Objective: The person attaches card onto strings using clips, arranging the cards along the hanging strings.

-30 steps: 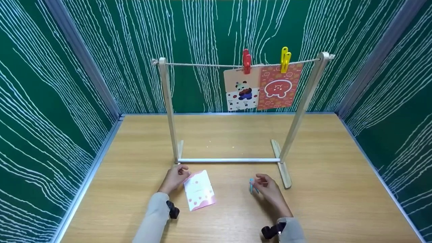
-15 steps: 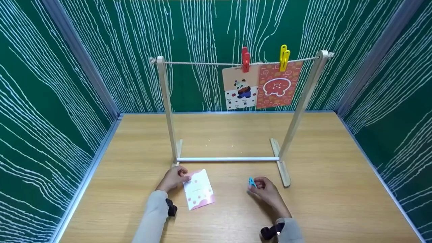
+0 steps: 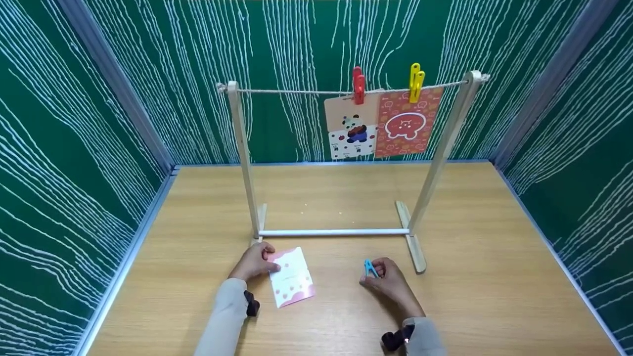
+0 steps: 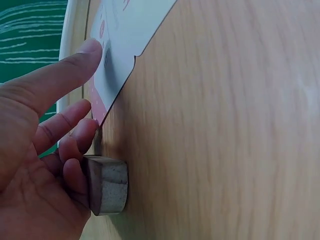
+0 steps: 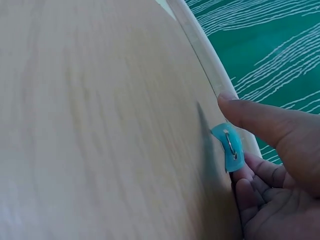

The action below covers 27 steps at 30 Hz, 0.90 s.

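My left hand is at the upper left corner of a white card with pink spots and pink ends. In the left wrist view the thumb reaches over the card, apart from the loosely curled fingers at its pink corner. To the right, my right hand holds a light blue clothespin low over the table, between thumb and fingers. The right wrist view shows the clothespin end-on with its metal spring, below the thumb and against the fingertips.
A wooden stand carries a string. A red clothespin and a yellow clothespin hold a panda card and a red card on its right half. Green walls with white lines surround the table.
The blue clothespin has turned in my right hand, and the thumb now sits lower. My left thumb has spread from the fingers and slid further over the white card, which stays in place.
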### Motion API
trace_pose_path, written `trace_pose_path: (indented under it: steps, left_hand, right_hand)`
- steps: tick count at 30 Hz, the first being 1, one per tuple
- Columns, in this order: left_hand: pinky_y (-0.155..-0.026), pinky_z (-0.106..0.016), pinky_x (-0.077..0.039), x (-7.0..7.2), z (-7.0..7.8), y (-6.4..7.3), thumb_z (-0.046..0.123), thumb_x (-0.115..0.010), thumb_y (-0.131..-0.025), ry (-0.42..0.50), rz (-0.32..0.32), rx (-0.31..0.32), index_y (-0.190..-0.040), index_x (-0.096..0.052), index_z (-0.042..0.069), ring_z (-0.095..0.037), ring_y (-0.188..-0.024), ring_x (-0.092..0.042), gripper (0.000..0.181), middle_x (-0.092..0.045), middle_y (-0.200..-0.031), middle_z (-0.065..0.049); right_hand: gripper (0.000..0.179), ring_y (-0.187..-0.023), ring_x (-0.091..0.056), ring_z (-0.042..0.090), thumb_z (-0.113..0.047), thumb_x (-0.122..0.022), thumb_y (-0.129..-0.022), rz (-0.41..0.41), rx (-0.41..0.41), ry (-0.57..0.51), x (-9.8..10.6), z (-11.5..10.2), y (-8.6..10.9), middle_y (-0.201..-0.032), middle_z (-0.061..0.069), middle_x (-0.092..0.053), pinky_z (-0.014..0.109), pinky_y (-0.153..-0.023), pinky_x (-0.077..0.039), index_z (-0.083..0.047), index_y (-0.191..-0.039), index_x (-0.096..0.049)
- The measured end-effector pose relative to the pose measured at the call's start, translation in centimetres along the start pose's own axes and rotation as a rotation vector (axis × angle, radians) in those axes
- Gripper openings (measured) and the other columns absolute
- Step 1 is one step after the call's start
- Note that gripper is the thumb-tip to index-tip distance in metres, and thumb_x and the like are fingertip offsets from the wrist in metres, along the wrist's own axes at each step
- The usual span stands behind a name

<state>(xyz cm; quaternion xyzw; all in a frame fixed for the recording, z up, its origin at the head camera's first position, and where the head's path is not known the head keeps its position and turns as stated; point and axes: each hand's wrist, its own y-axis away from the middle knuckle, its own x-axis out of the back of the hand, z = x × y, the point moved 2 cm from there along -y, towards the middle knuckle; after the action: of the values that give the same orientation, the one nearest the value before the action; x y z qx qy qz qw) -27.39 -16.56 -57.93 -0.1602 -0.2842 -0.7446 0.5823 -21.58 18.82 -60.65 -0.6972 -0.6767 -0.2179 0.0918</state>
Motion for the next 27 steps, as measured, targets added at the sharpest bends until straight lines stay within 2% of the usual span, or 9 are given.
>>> trace_pose_path:
  steps: [5,8,15,27]
  left_hand:
    - [-0.073,-0.030,-0.041,-0.01,0.33,-0.09,0.005,-0.084,-0.067,-0.069,0.016,-0.033,-0.108,-0.059,-0.002,-0.019,-0.083,-0.048,0.049,-0.055,-0.094,-0.012]
    - [-0.077,-0.033,-0.042,-0.07,0.45,-0.12,0.005,-0.085,-0.067,-0.076,0.017,-0.010,-0.108,-0.058,0.000,-0.021,-0.087,-0.049,0.049,-0.055,-0.097,-0.012]
    - [-0.078,-0.034,-0.042,-0.24,0.58,-0.18,0.005,-0.084,-0.069,-0.079,0.017,0.011,-0.106,-0.059,0.001,-0.021,-0.088,-0.050,0.046,-0.056,-0.098,-0.011]
    - [-0.075,-0.033,-0.044,-0.27,0.36,-0.34,0.005,-0.082,-0.070,-0.098,0.015,0.018,-0.103,-0.061,0.003,-0.020,-0.084,-0.051,0.039,-0.057,-0.096,-0.011]
  right_hand:
    - [0.047,-0.088,-0.050,0.020,-0.016,-0.082,-0.072,0.006,-0.013,0.011,-0.08,-0.08,0.05,-0.095,0.008,-0.052,0.028,-0.077,-0.040,0.000,-0.107,-0.056]
    - [0.047,-0.088,-0.050,0.020,-0.016,-0.082,-0.071,0.005,-0.024,0.016,-0.09,-0.08,0.01,-0.095,0.009,-0.053,0.028,-0.077,-0.041,-0.001,-0.107,-0.056]
    - [0.049,-0.090,-0.049,0.021,-0.017,-0.081,-0.073,-0.007,-0.070,0.053,-0.04,0.02,-0.26,-0.098,0.008,-0.051,0.028,-0.077,-0.040,-0.002,-0.110,-0.054]
    - [0.047,-0.091,-0.048,0.022,-0.015,-0.080,-0.074,-0.009,-0.058,0.085,-0.05,0.00,-0.31,-0.098,0.009,-0.050,0.029,-0.077,-0.039,-0.001,-0.111,-0.054]
